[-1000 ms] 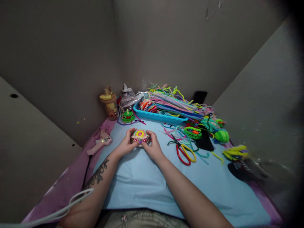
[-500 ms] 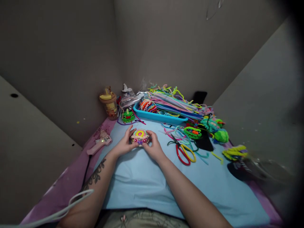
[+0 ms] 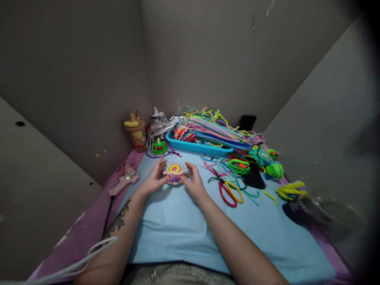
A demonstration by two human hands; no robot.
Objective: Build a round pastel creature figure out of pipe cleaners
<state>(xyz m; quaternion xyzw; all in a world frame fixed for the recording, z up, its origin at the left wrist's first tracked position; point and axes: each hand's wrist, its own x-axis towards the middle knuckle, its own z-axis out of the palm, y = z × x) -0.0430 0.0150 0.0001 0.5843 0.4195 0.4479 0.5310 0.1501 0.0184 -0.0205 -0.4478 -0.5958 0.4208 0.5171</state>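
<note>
Between my two hands is a small round pipe-cleaner figure (image 3: 175, 171), with a yellow, pink and green ringed top, a pale rim and a purple front with pinkish-red round spots. My left hand (image 3: 154, 179) holds its left side, thumb at the front edge and fingers curved behind. On the other side my right hand (image 3: 194, 183) has its thumb against the front, its fingers raised a little off the top. The fuzzy figure is low over the blue sheet (image 3: 175, 221); I cannot tell whether it rests on it.
Red-and-yellow-handled scissors (image 3: 230, 193) lie right of my hands among cut pipe cleaners. Behind stands a blue tray (image 3: 198, 149) heaped with pipe cleaners. A pink glue gun (image 3: 124, 184) and a lidded cup (image 3: 135, 132) are left. Green figures (image 3: 240, 166) sit at right.
The fingers of my right hand have lifted slightly away from the figure, and my left fingers have loosened a little. The figure has tilted slightly and stays between my hands.
</note>
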